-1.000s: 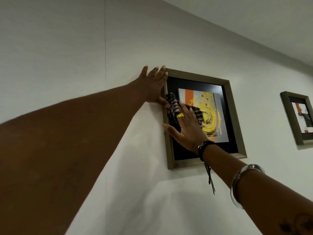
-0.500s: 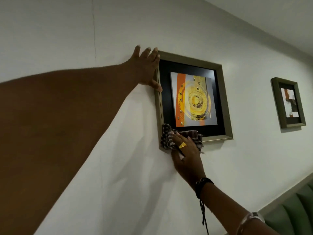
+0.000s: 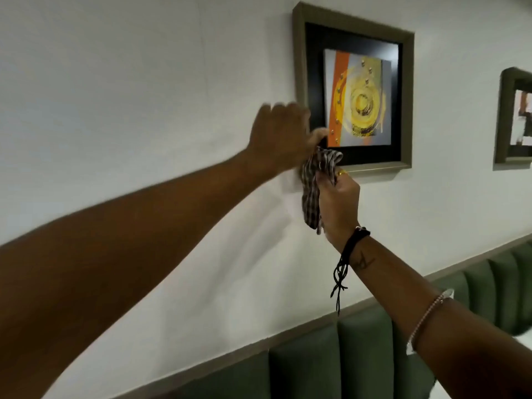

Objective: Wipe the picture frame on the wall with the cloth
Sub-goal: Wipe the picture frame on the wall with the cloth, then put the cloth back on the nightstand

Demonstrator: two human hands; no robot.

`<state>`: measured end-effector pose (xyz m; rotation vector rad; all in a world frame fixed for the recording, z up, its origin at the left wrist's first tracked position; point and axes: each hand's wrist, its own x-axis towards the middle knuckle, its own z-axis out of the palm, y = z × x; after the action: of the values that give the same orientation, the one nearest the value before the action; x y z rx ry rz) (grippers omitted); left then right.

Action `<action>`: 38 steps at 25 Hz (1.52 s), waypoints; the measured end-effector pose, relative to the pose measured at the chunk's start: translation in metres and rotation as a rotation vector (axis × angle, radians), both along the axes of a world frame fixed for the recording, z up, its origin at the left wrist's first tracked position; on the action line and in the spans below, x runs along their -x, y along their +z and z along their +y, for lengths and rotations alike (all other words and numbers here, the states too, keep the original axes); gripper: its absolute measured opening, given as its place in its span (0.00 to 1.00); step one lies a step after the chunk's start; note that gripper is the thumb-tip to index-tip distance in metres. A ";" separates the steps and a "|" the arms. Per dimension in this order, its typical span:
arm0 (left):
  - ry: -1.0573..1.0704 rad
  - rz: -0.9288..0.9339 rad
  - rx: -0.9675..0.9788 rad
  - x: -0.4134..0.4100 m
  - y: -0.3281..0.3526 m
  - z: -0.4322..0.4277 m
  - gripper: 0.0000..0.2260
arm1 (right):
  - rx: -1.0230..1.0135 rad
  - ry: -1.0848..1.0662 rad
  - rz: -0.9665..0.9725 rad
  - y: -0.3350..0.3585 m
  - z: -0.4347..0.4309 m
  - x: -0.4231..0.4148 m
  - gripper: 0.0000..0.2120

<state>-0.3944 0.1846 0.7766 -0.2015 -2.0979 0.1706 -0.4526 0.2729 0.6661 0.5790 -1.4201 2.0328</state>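
Observation:
A picture frame (image 3: 406,90) with a grey-gold moulding, black mat and an orange-and-yellow circular artwork hangs on the white wall. My left hand (image 3: 280,136) covers the frame's lower left corner, its thumb touching the top of the cloth; the hand is blurred. My right hand (image 3: 339,203) sits just below that corner, fist closed around a checked cloth (image 3: 312,185). The cloth's top bunches against the frame's bottom left edge and its tail hangs down beside my palm.
A second, smaller frame (image 3: 506,116) hangs to the right, cut by the image edge. A green padded bench back (image 3: 359,355) with vertical channels runs along the bottom of the wall under a grey trim strip.
My left hand slid down from the frame's top left corner to its lower left corner. My right hand with the cloth dropped slightly below the bottom edge. The view tilted down.

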 end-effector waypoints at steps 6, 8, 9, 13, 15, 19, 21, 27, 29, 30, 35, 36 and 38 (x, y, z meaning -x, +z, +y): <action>-0.423 -0.065 -0.959 -0.123 -0.166 -0.064 0.21 | -0.108 0.294 -0.031 -0.065 -0.045 -0.121 0.05; -0.507 -0.071 -1.148 -0.175 -0.223 -0.092 0.11 | -0.286 0.332 -0.045 -0.119 -0.073 -0.165 0.05; -0.523 -0.111 -1.245 -0.195 -0.252 -0.104 0.07 | -0.368 0.358 -0.060 -0.147 -0.090 -0.184 0.06; -0.306 -0.165 -1.506 -0.260 -0.370 -0.157 0.18 | -0.572 0.574 -0.257 -0.264 -0.153 -0.245 0.06; -0.189 -0.185 -1.649 -0.290 -0.430 -0.182 0.20 | -0.564 0.748 -0.452 -0.317 -0.179 -0.275 0.07; 0.057 -0.363 -1.914 -0.343 -0.542 -0.215 0.18 | -0.585 0.884 -0.900 -0.423 -0.209 -0.318 0.09; 0.142 -0.478 -2.002 -0.362 -0.585 -0.219 0.18 | -0.652 0.864 -1.018 -0.471 -0.211 -0.327 0.09; 0.363 -0.691 -2.267 -0.398 -0.698 -0.213 0.12 | -0.686 1.000 -1.287 -0.603 -0.197 -0.363 0.13; 0.407 -0.730 -2.394 -0.404 -0.716 -0.211 0.08 | -0.694 1.048 -1.324 -0.626 -0.189 -0.371 0.14; 0.409 -0.742 -2.438 -0.406 -0.724 -0.211 0.07 | -0.718 1.020 -1.359 -0.633 -0.186 -0.374 0.14; 0.429 -0.730 -2.488 -0.405 -0.759 -0.204 0.06 | -0.884 0.850 -1.472 -0.654 -0.190 -0.371 0.12; 0.435 -0.728 -2.494 -0.403 -0.765 -0.204 0.06 | -0.841 0.878 -1.522 -0.658 -0.191 -0.368 0.11; 0.410 -0.702 -2.532 -0.399 -0.779 -0.206 0.07 | -0.768 0.852 -1.620 -0.670 -0.192 -0.358 0.12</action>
<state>0.0045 -0.0210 -0.0028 1.7577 -1.3194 -2.3503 -0.0944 0.0809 -0.0043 -0.5967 -3.4035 2.5658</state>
